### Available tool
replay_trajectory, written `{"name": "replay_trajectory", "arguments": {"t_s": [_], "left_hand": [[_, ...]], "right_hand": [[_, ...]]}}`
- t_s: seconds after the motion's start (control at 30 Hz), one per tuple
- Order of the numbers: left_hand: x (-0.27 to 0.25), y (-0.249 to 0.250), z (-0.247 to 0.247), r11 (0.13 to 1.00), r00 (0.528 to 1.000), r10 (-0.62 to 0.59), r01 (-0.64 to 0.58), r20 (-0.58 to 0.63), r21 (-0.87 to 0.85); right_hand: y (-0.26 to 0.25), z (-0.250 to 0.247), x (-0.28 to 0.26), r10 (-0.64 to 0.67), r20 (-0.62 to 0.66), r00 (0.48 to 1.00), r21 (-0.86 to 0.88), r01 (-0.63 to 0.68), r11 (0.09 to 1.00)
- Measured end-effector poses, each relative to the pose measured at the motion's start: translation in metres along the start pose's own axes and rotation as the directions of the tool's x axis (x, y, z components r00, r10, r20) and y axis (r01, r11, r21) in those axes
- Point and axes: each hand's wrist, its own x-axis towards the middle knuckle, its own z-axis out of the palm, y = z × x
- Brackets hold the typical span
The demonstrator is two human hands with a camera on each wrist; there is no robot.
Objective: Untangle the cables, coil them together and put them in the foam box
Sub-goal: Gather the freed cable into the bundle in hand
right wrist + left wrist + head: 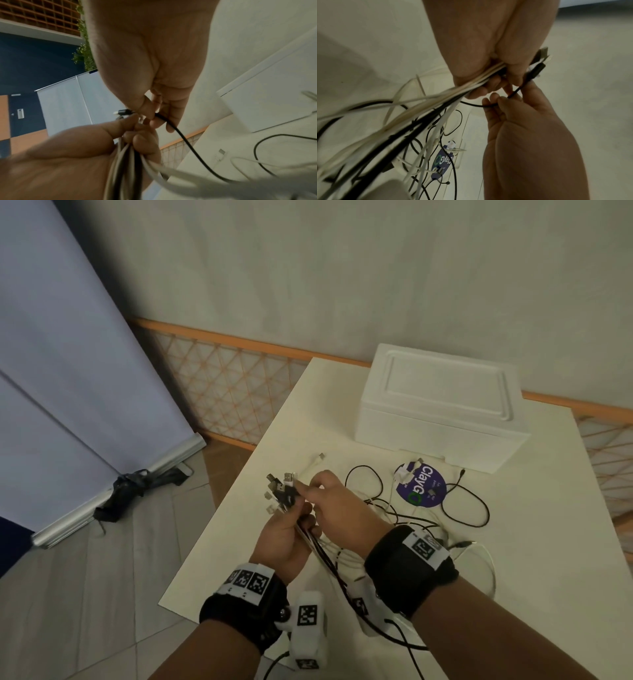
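Note:
My left hand (pixel 284 532) grips a bundle of black and white cables (pixel 317 546) above the white table (pixel 233 542). Their USB plugs (pixel 282 491) fan out past its fingers. My right hand (pixel 329 494) pinches one black cable (pixel 181 138) just behind its plug, right against the bundle. In the left wrist view the bundle (pixel 436 102) runs out of my left hand (pixel 488 54) toward the table, and my right hand (pixel 513 108) holds the black cable (pixel 515 93). The rest of the cables (pixel 462 505) trail in loose loops on the table. The white foam box (pixel 442 405) stands at the far side, lid on.
A round purple sticker (pixel 421 486) lies under the loose cables in front of the box. The table's left edge drops to a tiled floor (pixel 102 577). Blue-grey screen panels (pixel 68 371) stand at the left, and an orange lattice fence (pixel 222 378) runs behind the table.

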Motion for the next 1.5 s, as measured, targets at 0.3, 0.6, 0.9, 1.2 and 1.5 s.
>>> {"name": "replay_trajectory", "arguments": {"t_s": [0.3,0.6,0.9,1.2,1.5], "left_hand": [[-0.013,0.008,-0.004,0.998,0.993,0.013,-0.021,0.119,0.065],[-0.009,0.017,-0.015,0.999,0.994,0.046,-0.047,-0.095,-0.013],[-0.014,0.023,-0.016,0.988,0.998,0.062,-0.065,-0.026,-0.143],[-0.013,0.036,-0.026,0.977,0.991,0.110,-0.093,-0.080,0.191],[-0.003,0.023,0.038,0.872,0.989,0.022,-0.091,0.147,0.480]], "right_hand": [[-0.023,0.003,-0.009,0.081,-0.189,0.979,0.216,-0.039,0.976],[-0.018,-0.006,-0.012,0.177,-0.146,0.973,0.006,-0.178,0.984],[-0.004,0.019,-0.011,0.164,0.038,0.986,-0.161,-0.156,0.975],[0.043,-0.017,-0.024,0.397,-0.047,0.917,-0.049,-0.399,0.916],[-0.015,-0.063,-0.015,0.219,-0.223,0.950,0.394,-0.118,0.912]]}}
